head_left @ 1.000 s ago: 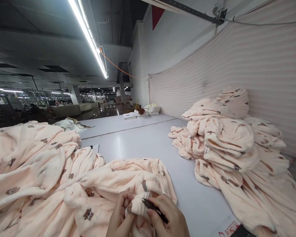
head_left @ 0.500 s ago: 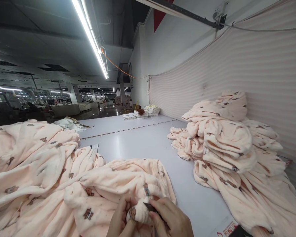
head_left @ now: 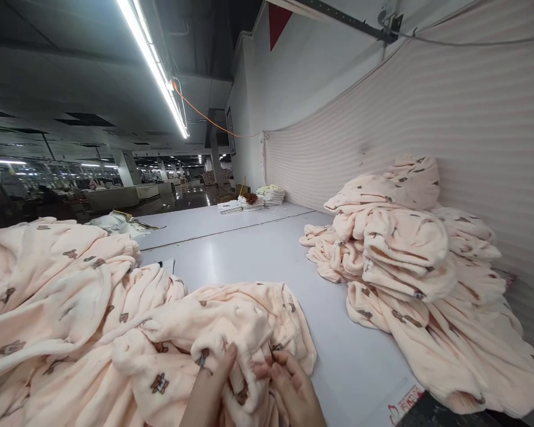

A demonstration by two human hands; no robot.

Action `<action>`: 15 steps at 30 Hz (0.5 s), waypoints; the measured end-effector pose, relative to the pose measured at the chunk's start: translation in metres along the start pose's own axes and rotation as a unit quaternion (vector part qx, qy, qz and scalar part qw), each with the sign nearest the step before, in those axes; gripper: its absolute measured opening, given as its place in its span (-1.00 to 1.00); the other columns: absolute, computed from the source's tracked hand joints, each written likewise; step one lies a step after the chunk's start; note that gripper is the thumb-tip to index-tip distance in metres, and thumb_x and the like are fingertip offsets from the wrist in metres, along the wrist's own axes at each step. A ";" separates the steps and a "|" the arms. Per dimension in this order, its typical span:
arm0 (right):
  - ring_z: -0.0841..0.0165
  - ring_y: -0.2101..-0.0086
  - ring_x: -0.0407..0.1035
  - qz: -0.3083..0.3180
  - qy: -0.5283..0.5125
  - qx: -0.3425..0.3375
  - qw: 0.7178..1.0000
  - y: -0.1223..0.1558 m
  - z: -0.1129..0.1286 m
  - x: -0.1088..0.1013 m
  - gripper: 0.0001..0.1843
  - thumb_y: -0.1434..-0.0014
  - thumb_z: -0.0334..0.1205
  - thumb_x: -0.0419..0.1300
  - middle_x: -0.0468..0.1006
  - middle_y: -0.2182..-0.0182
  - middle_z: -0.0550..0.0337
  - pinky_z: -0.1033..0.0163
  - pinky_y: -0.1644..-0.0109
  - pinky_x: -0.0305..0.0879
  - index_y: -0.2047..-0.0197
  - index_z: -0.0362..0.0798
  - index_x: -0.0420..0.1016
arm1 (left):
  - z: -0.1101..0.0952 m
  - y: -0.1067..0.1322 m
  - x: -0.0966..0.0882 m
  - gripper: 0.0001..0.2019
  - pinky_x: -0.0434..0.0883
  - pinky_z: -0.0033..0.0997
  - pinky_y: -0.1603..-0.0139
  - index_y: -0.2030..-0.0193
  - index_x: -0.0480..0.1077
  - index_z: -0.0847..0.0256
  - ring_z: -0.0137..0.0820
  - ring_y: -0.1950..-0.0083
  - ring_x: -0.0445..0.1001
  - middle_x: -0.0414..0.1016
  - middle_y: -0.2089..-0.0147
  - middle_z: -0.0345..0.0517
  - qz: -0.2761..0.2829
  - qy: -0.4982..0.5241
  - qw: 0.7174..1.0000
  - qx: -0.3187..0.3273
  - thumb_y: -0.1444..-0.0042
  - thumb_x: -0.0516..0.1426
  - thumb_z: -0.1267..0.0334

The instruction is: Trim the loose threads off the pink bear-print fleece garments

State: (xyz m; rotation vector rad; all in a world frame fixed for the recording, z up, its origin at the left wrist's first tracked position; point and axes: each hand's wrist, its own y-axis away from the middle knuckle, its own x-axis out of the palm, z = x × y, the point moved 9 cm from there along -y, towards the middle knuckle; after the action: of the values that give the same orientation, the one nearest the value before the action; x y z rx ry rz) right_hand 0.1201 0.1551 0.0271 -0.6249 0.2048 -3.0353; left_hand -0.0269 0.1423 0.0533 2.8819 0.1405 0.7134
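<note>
A pale pink fleece garment [head_left: 231,320] printed with small brown bears lies bunched in front of me on a white table [head_left: 258,255]. My left hand [head_left: 209,391] grips a fold of it at the bottom middle, fingers closed on the cloth. My right hand [head_left: 289,388] is just to the right, fingers pinched on the same fold, with a thin dark tool tip [head_left: 272,354] showing above them. Most of the tool is hidden.
A big heap of the same pink fleece [head_left: 48,296] fills the left. A pile of folded pink garments [head_left: 404,249] sits at the right against a striped cloth wall [head_left: 449,118]. Small stacks [head_left: 258,198] lie at the table's far end. A printed label [head_left: 404,403] lies bottom right.
Both hands have dropped lower in view and shifted their grip on the fold. The dark tool, plainly seen across my right fingers before, is now mostly hidden. The view has tilted slightly.
</note>
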 end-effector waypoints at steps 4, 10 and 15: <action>0.22 0.29 0.52 -0.014 0.149 -0.091 0.985 0.011 0.020 -0.002 -0.61 -0.10 0.13 0.20 0.63 0.35 0.08 0.25 0.21 0.42 0.21 -0.02 0.52 | 0.002 -0.004 0.005 -0.55 0.52 -0.20 0.25 0.09 0.43 0.27 -0.07 0.20 0.59 0.64 0.31 0.00 -0.019 0.009 1.000 0.009 0.15 0.32 0.14; 0.29 0.33 0.49 0.011 0.417 -0.244 0.876 0.015 0.059 0.011 -0.75 -0.13 -0.21 0.14 0.57 0.30 0.19 0.33 0.30 0.36 0.10 0.13 0.51 | 0.009 0.000 0.012 -0.56 0.51 -0.21 0.31 0.11 0.43 0.23 -0.09 0.25 0.59 0.62 0.34 0.00 0.006 -0.021 1.000 0.004 0.10 0.28 0.03; 0.31 0.33 0.48 0.027 0.397 -0.231 0.888 0.010 0.047 0.014 -0.82 -0.14 -0.20 0.15 0.58 0.34 0.21 0.36 0.28 0.34 0.18 0.10 0.53 | -0.010 0.004 -0.006 -0.66 0.47 -0.18 0.21 0.25 0.47 0.24 -0.07 0.22 0.54 0.57 0.43 -0.07 -0.048 -0.202 0.975 0.081 0.08 0.25 0.02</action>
State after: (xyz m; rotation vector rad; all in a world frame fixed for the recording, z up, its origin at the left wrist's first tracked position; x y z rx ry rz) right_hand 0.1261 0.1391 0.0742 0.6640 0.9499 -2.9856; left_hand -0.0363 0.1388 0.0601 3.0754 0.2933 0.0919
